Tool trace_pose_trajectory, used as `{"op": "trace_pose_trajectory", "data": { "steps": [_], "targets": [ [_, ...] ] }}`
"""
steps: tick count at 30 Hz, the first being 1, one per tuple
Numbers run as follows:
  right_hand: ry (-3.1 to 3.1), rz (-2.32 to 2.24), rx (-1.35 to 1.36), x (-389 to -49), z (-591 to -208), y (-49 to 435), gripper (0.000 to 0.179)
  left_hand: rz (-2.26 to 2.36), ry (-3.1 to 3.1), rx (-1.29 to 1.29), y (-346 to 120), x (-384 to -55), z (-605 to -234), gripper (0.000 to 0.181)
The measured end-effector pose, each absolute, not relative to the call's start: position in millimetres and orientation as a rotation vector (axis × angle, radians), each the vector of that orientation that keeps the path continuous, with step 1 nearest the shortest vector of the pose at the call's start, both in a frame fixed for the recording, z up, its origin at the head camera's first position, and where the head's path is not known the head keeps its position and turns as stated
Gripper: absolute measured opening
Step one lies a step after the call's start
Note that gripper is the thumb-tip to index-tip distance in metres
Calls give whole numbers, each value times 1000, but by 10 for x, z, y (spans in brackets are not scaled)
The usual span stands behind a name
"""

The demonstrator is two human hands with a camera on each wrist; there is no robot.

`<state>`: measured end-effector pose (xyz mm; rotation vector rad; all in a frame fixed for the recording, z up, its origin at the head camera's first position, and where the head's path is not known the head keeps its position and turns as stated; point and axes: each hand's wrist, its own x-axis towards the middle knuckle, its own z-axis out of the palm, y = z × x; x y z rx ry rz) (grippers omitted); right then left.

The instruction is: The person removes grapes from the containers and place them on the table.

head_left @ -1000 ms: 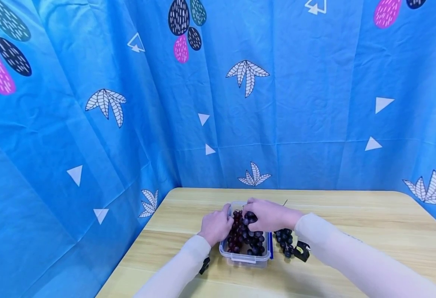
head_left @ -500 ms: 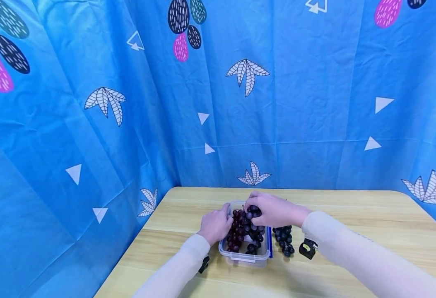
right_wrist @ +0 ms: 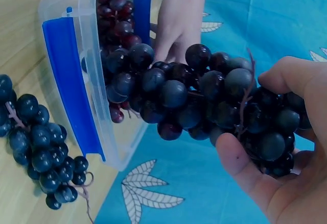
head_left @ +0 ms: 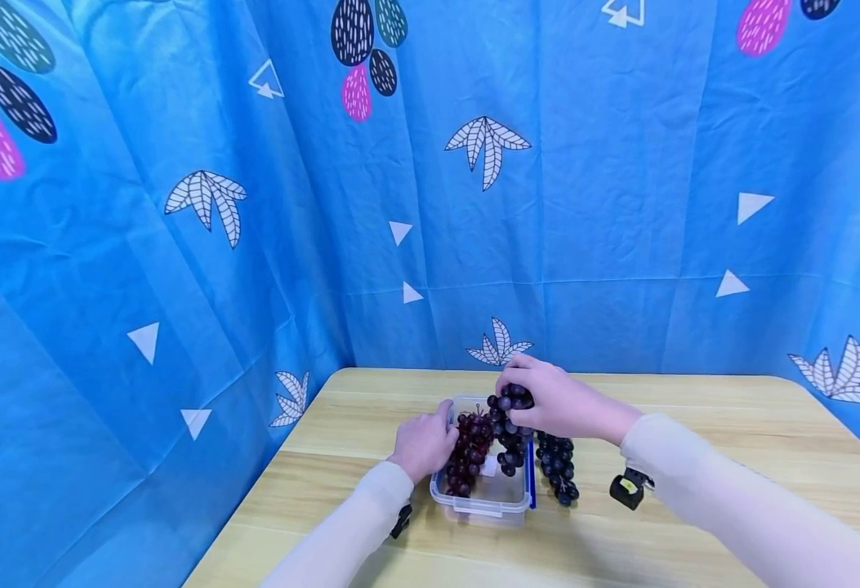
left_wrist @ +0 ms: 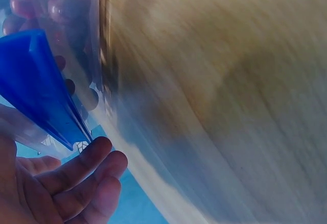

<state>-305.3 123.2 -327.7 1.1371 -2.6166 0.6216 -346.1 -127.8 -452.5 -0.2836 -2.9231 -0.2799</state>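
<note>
My right hand (head_left: 558, 402) grips a bunch of dark grapes (head_left: 509, 437) by its top end, fingers and thumb curled round it. In the right wrist view the bunch (right_wrist: 173, 94) hangs from the hand, its lower end overlapping the rim of a clear plastic container (right_wrist: 102, 106) with blue clips. Over the container's left wall, my left hand (head_left: 424, 445) holds the rim. Its fingertips (left_wrist: 102, 145) show beside a blue clip (left_wrist: 38, 81) in the left wrist view. Red grapes (head_left: 466, 457) lie inside the container along its left side.
Another bunch of dark grapes (head_left: 558, 469) lies on the wooden table (head_left: 731, 474) just right of the container. A small pale piece (head_left: 488, 466) shows on the container's floor. Blue patterned cloth (head_left: 599, 204) hangs behind and to the left of the table.
My right hand has lifted the dark grapes up and to the right, uncovering more of the container's floor. The left hand has stayed at the rim.
</note>
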Motion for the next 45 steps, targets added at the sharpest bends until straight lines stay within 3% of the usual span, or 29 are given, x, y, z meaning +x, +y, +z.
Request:
{"op": "trace_pose_trajectory", "data": {
  "steps": [17,45],
  "targets": [
    [-2525,706,1018,-2956,-3140,1609,28,-287,-2910,-287,-1280,-3479,-4543,50],
    [-2596,650,920,-2791,-3315,2300,26,-305,-2920,-290,-1299,-3473,-4538,52]
  ]
}}
